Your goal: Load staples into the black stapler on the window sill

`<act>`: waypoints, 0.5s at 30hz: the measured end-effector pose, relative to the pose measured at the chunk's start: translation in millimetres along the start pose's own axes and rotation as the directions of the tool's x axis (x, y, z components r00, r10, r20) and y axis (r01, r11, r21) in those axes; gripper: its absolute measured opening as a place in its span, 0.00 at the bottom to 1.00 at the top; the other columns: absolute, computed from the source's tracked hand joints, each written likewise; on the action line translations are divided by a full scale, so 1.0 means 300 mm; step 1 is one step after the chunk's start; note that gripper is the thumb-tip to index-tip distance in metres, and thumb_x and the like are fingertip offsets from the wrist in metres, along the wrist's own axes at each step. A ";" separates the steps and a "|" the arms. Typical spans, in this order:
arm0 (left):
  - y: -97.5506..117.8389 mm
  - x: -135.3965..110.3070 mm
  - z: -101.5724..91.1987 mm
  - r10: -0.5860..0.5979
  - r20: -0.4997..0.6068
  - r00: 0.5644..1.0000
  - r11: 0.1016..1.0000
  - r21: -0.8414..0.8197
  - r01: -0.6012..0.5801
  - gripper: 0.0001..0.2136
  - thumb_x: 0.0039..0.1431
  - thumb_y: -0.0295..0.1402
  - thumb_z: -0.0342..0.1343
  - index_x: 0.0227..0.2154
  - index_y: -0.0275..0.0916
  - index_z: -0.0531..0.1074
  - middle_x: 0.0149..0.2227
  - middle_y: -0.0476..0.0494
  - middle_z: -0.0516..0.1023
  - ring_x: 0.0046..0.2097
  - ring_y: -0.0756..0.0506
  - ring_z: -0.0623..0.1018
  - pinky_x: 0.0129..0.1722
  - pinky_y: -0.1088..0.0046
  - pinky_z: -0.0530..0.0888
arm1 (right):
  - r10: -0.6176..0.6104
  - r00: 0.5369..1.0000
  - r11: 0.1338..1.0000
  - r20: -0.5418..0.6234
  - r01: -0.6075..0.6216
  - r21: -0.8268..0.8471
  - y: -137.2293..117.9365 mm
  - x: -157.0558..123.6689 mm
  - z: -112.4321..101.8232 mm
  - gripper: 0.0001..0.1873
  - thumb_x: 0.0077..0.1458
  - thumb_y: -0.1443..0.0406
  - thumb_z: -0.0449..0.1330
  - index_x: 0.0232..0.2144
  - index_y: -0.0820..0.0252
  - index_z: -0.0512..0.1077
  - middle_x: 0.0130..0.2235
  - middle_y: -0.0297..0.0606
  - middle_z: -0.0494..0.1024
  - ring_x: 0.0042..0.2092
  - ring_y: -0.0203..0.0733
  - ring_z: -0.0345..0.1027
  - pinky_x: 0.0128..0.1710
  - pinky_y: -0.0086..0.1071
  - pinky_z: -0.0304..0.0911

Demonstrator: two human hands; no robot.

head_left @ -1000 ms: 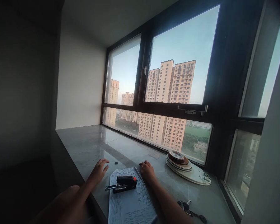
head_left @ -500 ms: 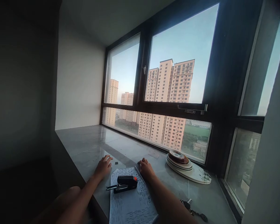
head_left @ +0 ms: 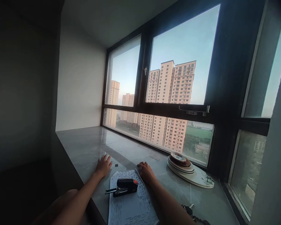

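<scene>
A stack of plates (head_left: 180,168) is set on the window ledge (head_left: 84,147) toward 2 o'clock from the stapler (head_left: 127,186), well apart from it; a small patterned dish is seen on top, and the lowest plate is marked with a dark branch design. Toward 4 o'clock, a bunch of keys (head_left: 189,210) is laid just beside the right forearm. The ledge is bounded toward 12 o'clock by a dark-framed window (head_left: 140,107), through which tower blocks (head_left: 173,82) are seen. A bent knee (head_left: 69,195) is shown at 8 o'clock, by the ledge's edge.

The stapler is rested on handwritten sheets (head_left: 131,209), and part of the writing is covered by it. Its body is black, a red part is shown at its 3 o'clock end, and a silver rail is extended toward 9 o'clock, past the sheets' edge. At 11 o'clock a small dark strip (head_left: 116,165) is laid on the bare ledge.

The left hand (head_left: 104,165) is placed at 10 o'clock, near the strip, with fingers spread and nothing seen held. The right hand (head_left: 146,172) is placed at 2 o'clock, fingers curled; a small dark piece (head_left: 138,165) is seen at their tips, but whether it is gripped cannot be told.
</scene>
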State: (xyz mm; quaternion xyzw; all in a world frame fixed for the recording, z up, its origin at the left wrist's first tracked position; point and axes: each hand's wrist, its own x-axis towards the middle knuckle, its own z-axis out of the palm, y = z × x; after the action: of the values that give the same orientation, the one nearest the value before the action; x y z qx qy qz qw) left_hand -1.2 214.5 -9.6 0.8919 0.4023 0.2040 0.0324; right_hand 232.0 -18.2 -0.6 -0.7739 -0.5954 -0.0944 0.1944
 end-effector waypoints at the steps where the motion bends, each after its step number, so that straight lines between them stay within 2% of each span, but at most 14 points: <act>1: -0.005 0.015 -0.004 -0.041 -0.036 0.999 0.999 0.012 0.042 0.27 0.66 0.42 0.39 0.65 0.36 0.58 0.70 0.31 0.50 0.69 0.31 0.51 0.65 0.44 0.48 | 0.004 1.000 1.000 -0.005 -0.004 0.001 -0.001 0.000 0.000 0.22 0.55 0.75 0.50 0.49 0.57 0.73 0.51 0.41 0.75 0.53 0.44 0.64 0.51 0.33 0.59; 3: -0.023 0.042 -0.004 -0.149 -0.035 0.988 0.988 0.033 0.151 0.31 0.65 0.45 0.38 0.66 0.32 0.55 0.69 0.25 0.48 0.69 0.26 0.49 0.63 0.39 0.46 | 0.011 1.000 1.000 -0.006 -0.011 0.002 -0.001 0.000 -0.002 0.22 0.56 0.74 0.50 0.49 0.57 0.73 0.50 0.41 0.75 0.53 0.44 0.64 0.51 0.33 0.59; 5: -0.047 0.056 0.007 -0.237 0.034 0.971 0.971 0.051 0.235 0.35 0.63 0.51 0.40 0.66 0.32 0.55 0.68 0.23 0.51 0.68 0.22 0.50 0.61 0.37 0.47 | 0.017 1.000 1.000 0.006 -0.017 0.006 -0.001 -0.001 -0.006 0.22 0.57 0.73 0.50 0.50 0.56 0.72 0.51 0.41 0.75 0.53 0.45 0.64 0.50 0.33 0.60; 7: -0.069 0.058 0.021 -0.265 0.098 0.959 0.964 0.061 0.260 0.36 0.60 0.54 0.42 0.65 0.34 0.58 0.68 0.24 0.53 0.68 0.22 0.51 0.61 0.37 0.49 | 0.020 1.000 1.000 0.018 -0.021 0.016 0.001 -0.003 -0.010 0.22 0.57 0.72 0.51 0.51 0.56 0.72 0.53 0.41 0.74 0.52 0.45 0.64 0.48 0.33 0.61; 12: -0.069 0.040 0.030 -0.213 0.104 0.972 0.976 0.060 0.207 0.34 0.61 0.50 0.42 0.64 0.32 0.59 0.67 0.23 0.55 0.67 0.24 0.55 0.61 0.39 0.51 | 0.026 0.999 0.999 0.028 -0.027 0.023 0.003 -0.001 -0.011 0.23 0.57 0.73 0.52 0.53 0.55 0.71 0.54 0.42 0.74 0.54 0.46 0.63 0.50 0.34 0.59; 15: -0.047 0.032 0.023 -0.116 0.088 0.989 0.993 0.040 0.112 0.28 0.64 0.43 0.41 0.63 0.34 0.61 0.67 0.29 0.58 0.68 0.33 0.57 0.64 0.50 0.53 | 0.031 0.999 0.999 0.037 -0.032 0.016 0.001 0.002 -0.009 0.23 0.57 0.73 0.52 0.53 0.55 0.71 0.53 0.42 0.74 0.54 0.46 0.63 0.51 0.33 0.58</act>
State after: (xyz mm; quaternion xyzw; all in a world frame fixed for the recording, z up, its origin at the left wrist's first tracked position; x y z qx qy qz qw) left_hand -2.7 231.7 -15.8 0.8762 0.4543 0.1543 0.0465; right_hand 232.6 -18.8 1.9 -0.7830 -0.5874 -0.0720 0.1914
